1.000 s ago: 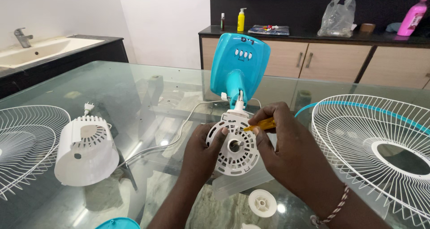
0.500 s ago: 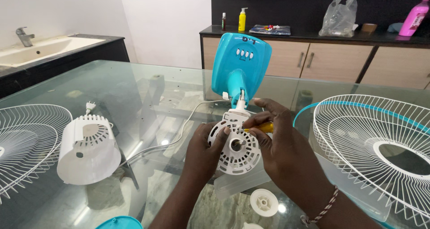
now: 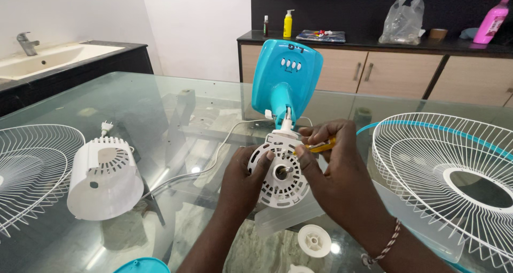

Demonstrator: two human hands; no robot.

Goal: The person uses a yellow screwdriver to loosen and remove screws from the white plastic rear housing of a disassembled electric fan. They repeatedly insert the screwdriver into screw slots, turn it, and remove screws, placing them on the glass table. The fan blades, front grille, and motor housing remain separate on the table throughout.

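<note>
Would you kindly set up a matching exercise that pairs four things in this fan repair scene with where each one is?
Things:
1. motor housing
2. screwdriver
3. white cover
4. pink bottle

Places:
A. on the far counter, at its right end
B. in the right hand
C. on the glass table, left of the hands
D. steadied by the left hand, below the blue stand

Pairs: 1-D, 2-B, 3-C, 4-A
</note>
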